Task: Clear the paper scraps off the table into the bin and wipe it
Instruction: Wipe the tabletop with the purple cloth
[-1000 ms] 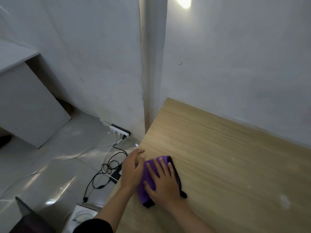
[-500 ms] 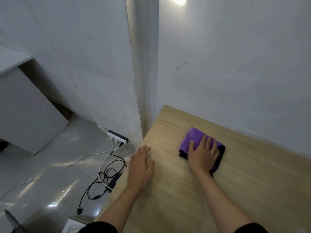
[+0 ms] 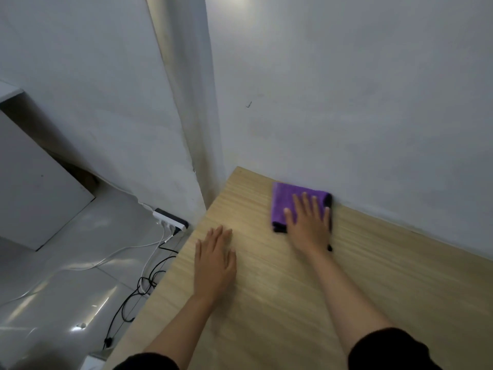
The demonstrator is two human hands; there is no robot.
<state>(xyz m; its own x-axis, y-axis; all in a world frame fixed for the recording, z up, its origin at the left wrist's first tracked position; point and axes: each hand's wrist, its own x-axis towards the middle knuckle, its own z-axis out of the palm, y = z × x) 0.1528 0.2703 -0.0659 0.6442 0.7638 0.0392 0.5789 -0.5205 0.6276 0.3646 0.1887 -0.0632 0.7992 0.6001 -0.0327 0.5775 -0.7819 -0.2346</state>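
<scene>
at the far left corner of the bench: a folded purple microfiber cloth (image 3: 286, 202) with a black edge lies flat on the wood, its far edge right against the white wall (image 3: 346, 102).
right hand: the right hand (image 3: 309, 222) is spread open, fingers extended and slightly apart, palm pressed down on the near part of the cloth; it grips nothing, only presses flat.
left hand: the left hand (image 3: 214, 260) lies open and flat on bare wood near the left edge of the bench, fingers together and pointing away from the person; it holds nothing and sits well apart from the cloth.
bench: the light wood-grain bench (image 3: 266, 303) runs along the wall.
sleeves: dark sleeves (image 3: 386, 348) cover both arms at the bottom of the view, forearms bare.
floor: a glossy pale tiled floor (image 3: 53, 289) lies to the left, below the bench.
power strip: a white and black power strip (image 3: 170, 219) rests on the floor at the base of the wall corner, with white and black cables (image 3: 138, 287) trailing from it.
left background: a white cabinet panel (image 3: 32, 196) stands beyond the floor.
</scene>
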